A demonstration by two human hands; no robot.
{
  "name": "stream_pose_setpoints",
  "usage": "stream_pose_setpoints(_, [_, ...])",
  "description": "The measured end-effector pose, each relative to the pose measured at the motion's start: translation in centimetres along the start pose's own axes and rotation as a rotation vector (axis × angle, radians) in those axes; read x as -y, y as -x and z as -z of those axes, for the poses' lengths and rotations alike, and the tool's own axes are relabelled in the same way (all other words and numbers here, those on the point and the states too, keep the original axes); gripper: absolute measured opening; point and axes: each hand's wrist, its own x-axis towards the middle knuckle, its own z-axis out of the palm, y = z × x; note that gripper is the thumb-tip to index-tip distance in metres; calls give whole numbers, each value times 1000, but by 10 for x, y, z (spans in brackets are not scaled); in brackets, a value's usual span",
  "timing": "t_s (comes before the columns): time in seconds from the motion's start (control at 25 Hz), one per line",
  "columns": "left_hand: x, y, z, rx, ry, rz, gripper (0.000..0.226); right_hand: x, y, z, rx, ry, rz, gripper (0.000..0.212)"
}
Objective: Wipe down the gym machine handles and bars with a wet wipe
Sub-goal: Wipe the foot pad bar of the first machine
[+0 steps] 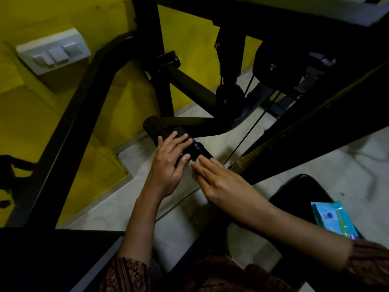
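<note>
A black padded roller handle (154, 126) of the gym machine juts toward me at mid-frame. My left hand (168, 163) wraps over it, fingers on top and thumb along the near side. My right hand (219, 182) lies just right of it with straight fingers, their tips touching the handle's near end, where a small pale patch shows; I cannot tell whether that is a wipe. A blue wet wipe packet (331, 220) lies on a black seat pad (299, 190) at the right.
Black frame bars (80, 114) cross the view left and right, and a padded bar (189, 85) runs behind the handle. Thin cables (248, 131) stretch down to the pale tiled floor. A white switch box (52, 51) sits on the yellow wall.
</note>
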Motion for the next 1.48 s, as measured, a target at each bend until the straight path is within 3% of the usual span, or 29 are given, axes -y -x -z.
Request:
stream_pose_setpoints(0.08, [-1, -1, -1, -3, -9, -2, 43, -3, 1, -9, 117, -25, 15, 51])
stream_pose_setpoints(0.2, [-1, 1, -1, -15, -2, 4, 43, -3, 44, -11, 128, -109, 8, 48])
stream_pose_setpoints(0.28, [-2, 1, -1, -21, -5, 2, 42, -8, 56, 3, 63, -336, -184, 44])
stream_pose_setpoints(0.4, [-1, 1, -2, -16, -22, -9, 42, -27, 20, 13, -100, -538, -282, 30])
stream_pose_setpoints(0.48, [-1, 1, -1, -14, -71, -23, 43, -26, -9, 10, -101, -586, -296, 26])
stream_pose_setpoints(0.6, [-4, 5, -4, -9, -250, -144, 40, -23, -3, -2, 38, -621, -306, 30])
stream_pose_setpoints(0.72, [-18, 8, -13, 18, -301, -254, 38, -37, 42, 8, 45, -682, -276, 27])
stream_pose_setpoints(0.92, [-42, 16, -24, 103, -364, -401, 38, -44, 46, 21, 108, -802, -494, 36])
stream_pose_setpoints(1.04, [-43, 20, -27, 135, -186, -283, 44, -43, 42, 11, 167, -817, -411, 33])
stream_pose_setpoints(1.16, [-41, 26, -28, 168, -86, -209, 49, -65, 84, 17, 376, -724, -425, 19])
stream_pose_setpoints(1.24, [-42, 27, -28, 160, -47, -189, 47, -78, 100, 30, 475, -809, -424, 19])
stream_pose_setpoints(1.36, [-45, 27, -28, 144, 1, -156, 45, -71, 78, 29, 293, -975, -490, 21])
stream_pose_setpoints(1.48, [-45, 26, -28, 124, 27, -153, 42, -43, 61, 15, 244, -851, -492, 31])
